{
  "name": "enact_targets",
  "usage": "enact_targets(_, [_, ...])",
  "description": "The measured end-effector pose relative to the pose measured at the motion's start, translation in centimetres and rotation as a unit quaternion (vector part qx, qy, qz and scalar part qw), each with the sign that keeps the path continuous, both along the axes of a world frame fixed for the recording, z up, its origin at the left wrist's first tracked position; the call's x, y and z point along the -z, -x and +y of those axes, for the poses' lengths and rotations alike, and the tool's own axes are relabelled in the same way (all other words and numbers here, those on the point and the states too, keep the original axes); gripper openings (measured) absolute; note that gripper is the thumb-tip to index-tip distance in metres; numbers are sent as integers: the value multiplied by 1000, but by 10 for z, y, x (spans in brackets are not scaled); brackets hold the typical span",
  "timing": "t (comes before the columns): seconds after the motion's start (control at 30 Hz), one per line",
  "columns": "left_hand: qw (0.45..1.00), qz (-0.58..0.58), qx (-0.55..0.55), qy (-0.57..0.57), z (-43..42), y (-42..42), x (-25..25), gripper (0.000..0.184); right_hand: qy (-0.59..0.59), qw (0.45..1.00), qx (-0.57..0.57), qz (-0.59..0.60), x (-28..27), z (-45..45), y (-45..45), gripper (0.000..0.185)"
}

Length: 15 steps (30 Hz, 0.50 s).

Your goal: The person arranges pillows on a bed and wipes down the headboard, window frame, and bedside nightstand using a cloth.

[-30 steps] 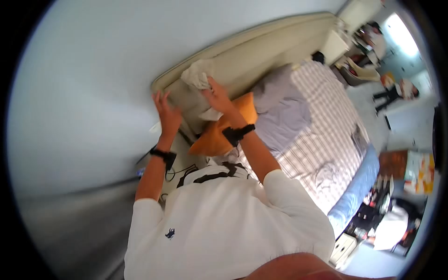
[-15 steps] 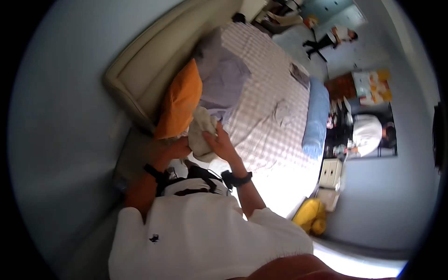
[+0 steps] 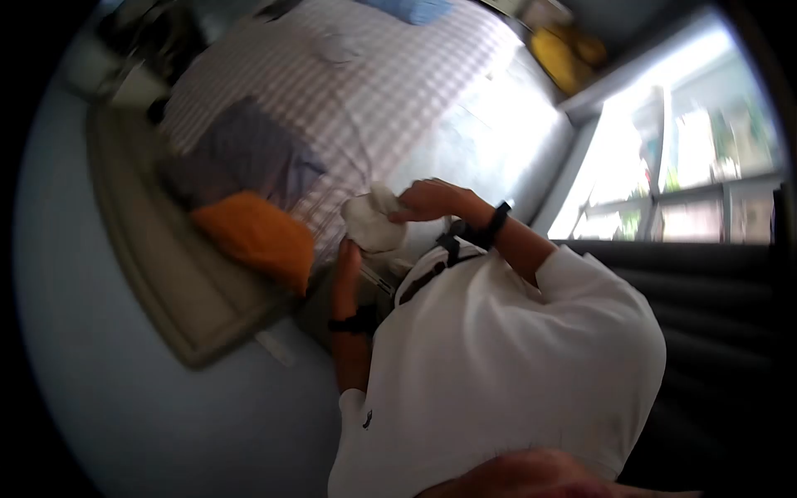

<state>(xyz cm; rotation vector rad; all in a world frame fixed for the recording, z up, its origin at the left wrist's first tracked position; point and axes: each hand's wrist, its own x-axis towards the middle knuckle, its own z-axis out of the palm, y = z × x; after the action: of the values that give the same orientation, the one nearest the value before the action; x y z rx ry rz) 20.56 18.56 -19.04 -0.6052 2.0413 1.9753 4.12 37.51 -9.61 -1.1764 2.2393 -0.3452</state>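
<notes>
A crumpled pale cloth [image 3: 374, 226] is between my two hands in front of my white shirt. My right hand [image 3: 433, 200] is closed on its upper right side, fingers bent over the edge. My left hand [image 3: 349, 264], blurred, touches the cloth from the lower left; how its fingers lie is hard to make out. Just left of the hands lies an orange pillow [image 3: 257, 239], partly over a grey-purple pillow [image 3: 253, 153] on the checkered bed [image 3: 398, 91].
A beige padded headboard [image 3: 158, 266] runs along the left wall. At the upper right are a bright window [image 3: 689, 149] and a yellow item [image 3: 566, 56]. A blue roll [image 3: 415, 8] lies at the far bed edge. Dark pleated material [image 3: 714, 290] hangs at the right.
The view has swung round toward the window. The cloth came down from the headboard into both hands and is now beside the bed, with my right hand gripping it from above.
</notes>
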Motion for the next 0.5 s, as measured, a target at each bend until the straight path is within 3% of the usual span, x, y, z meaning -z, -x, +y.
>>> enact_targets(0.07, [957, 118, -96, -246, 17, 7, 9, 65, 26, 998, 48, 19, -8, 36, -8, 63])
enact_targets(0.1, [960, 113, -73, -245, 22, 16, 19, 65, 22, 997, 66, 23, -17, 52, -10, 62])
enact_targets(0.17, [983, 76, 92, -138, 38, 46, 27, 76, 21, 995, 96, 28, -28, 92, -7, 61])
enact_targets(0.2, [982, 53, 169, -60, 70, 56, -27, 58, 41, 990, 130, 23, -27, 112, -4, 59])
enact_targets(0.23, [980, 59, 180, -58, 93, 69, -40, 58, 60, 984, 164, 20, -25, 131, -1, 57])
enact_targets(0.3, [919, 138, 370, -13, 75, 107, -28, 58, 58, 981, 183, 21, -9, 104, 11, 53])
enact_targets(0.4, [914, 190, 358, -17, 132, 142, -45, 53, 239, 930, 272, 55, -35, 149, 1, 41])
enact_targets(0.5, [895, 250, 370, 0, 191, 177, -59, 44, 273, 885, 371, 67, -28, 210, -5, 39])
